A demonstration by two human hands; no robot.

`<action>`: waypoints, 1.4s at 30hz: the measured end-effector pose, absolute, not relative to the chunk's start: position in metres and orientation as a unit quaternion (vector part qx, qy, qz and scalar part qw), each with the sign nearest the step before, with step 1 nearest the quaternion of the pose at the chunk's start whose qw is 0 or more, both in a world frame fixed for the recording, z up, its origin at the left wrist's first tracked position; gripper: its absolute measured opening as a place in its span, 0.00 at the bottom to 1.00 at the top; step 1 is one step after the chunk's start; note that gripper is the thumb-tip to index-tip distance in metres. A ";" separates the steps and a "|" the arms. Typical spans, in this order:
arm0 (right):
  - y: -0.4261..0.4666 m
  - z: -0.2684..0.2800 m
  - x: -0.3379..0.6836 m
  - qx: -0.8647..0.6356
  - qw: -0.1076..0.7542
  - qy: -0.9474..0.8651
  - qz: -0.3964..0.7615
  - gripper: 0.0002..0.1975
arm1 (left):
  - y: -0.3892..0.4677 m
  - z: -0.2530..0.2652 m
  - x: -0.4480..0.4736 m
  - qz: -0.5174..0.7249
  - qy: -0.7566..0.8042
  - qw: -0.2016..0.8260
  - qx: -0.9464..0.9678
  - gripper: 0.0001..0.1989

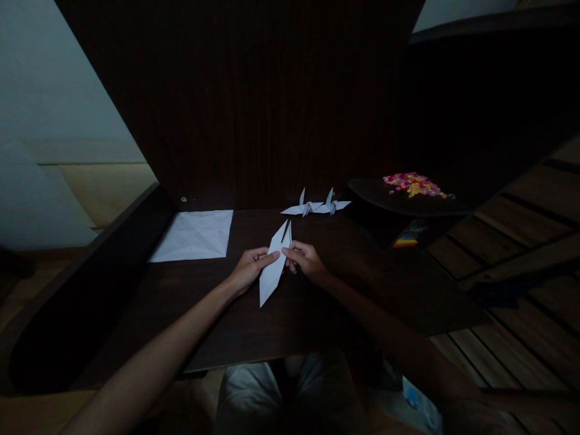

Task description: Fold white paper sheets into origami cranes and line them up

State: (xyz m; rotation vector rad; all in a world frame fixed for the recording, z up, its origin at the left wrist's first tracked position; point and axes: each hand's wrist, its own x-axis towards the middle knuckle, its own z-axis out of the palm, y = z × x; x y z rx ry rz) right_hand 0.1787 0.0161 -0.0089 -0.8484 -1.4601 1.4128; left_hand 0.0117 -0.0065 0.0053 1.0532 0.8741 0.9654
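A folded white paper (272, 273), long and diamond-shaped with a slit at its far end, is held above the dark desk between both hands. My left hand (251, 267) pinches its left edge, thumb on top. On the other side my right hand (306, 261) grips it near the middle, the thumb pressing on the face and the fingers partly hidden behind. Beyond the hands, two white paper cranes (306, 208) (333, 206) stand side by side at the back of the desk. To the left lies a flat white sheet of paper (194, 235) with crease lines.
On a rounded dark shelf (385, 204) at the right sits a heap of small pink, red and yellow pieces (414, 184). A raised dark side panel (90, 290) bounds the desk (217, 335) on the left. Wooden slats (521, 338) show at the far right.
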 end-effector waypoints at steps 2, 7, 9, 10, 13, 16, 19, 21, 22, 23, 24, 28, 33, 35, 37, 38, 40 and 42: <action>0.015 -0.008 0.178 -0.339 0.447 -0.588 0.582 0.20 | -0.006 0.003 0.011 0.433 0.385 0.661 0.477 0.16; 0.012 -0.007 0.178 -0.343 0.446 -0.603 0.565 0.18 | -0.004 -0.002 0.011 0.428 0.365 0.669 0.487 0.18; 0.012 -0.008 0.178 -0.347 0.436 -0.611 0.561 0.17 | -0.004 -0.003 0.012 0.445 0.370 0.657 0.483 0.19; 0.012 -0.009 0.178 -0.350 0.432 -0.615 0.560 0.16 | -0.003 -0.004 0.012 0.464 0.376 0.641 0.483 0.21; 0.014 -0.011 0.179 -0.366 0.428 -0.619 0.548 0.15 | -0.003 -0.003 0.013 0.522 0.404 0.555 0.506 0.18; 0.015 -0.012 0.179 -0.381 0.433 -0.616 0.536 0.14 | -0.003 0.000 0.013 0.505 0.429 0.505 0.553 0.15; 0.016 -0.011 0.178 -0.388 0.440 -0.608 0.535 0.13 | -0.005 0.004 0.013 0.473 0.413 0.508 0.589 0.15; 0.016 -0.011 0.178 -0.394 0.445 -0.598 0.538 0.14 | -0.005 0.005 0.012 0.465 0.407 0.499 0.608 0.13; 0.017 -0.011 0.177 -0.397 0.447 -0.591 0.542 0.14 | -0.005 0.005 0.012 0.462 0.411 0.488 0.616 0.12; 0.016 -0.011 0.177 -0.398 0.448 -0.586 0.546 0.14 | -0.005 0.004 0.011 0.461 0.418 0.476 0.622 0.11; 0.016 -0.011 0.177 -0.398 0.447 -0.583 0.550 0.14 | -0.004 0.004 0.011 0.460 0.426 0.462 0.627 0.11; 0.014 -0.011 0.178 -0.400 0.426 -0.597 0.549 0.14 | -0.003 0.004 0.009 0.464 0.441 0.428 0.637 0.11; 0.012 -0.011 0.181 -0.413 0.402 -0.605 0.549 0.13 | -0.004 0.006 0.008 0.473 0.448 0.428 0.627 0.10; 0.013 -0.012 0.180 -0.411 0.403 -0.602 0.553 0.13 | -0.005 0.007 0.008 0.475 0.430 0.447 0.624 0.10; 0.014 -0.013 0.179 -0.408 0.412 -0.596 0.556 0.12 | -0.006 0.008 0.008 0.476 0.407 0.468 0.624 0.11; 0.014 -0.013 0.179 -0.405 0.417 -0.593 0.558 0.12 | -0.007 0.009 0.009 0.477 0.398 0.473 0.625 0.11; 0.015 -0.014 0.177 -0.400 0.428 -0.588 0.558 0.12 | -0.008 0.010 0.009 0.482 0.388 0.472 0.628 0.10; 0.015 -0.014 0.176 -0.394 0.441 -0.584 0.557 0.12 | -0.009 0.012 0.009 0.483 0.390 0.454 0.639 0.09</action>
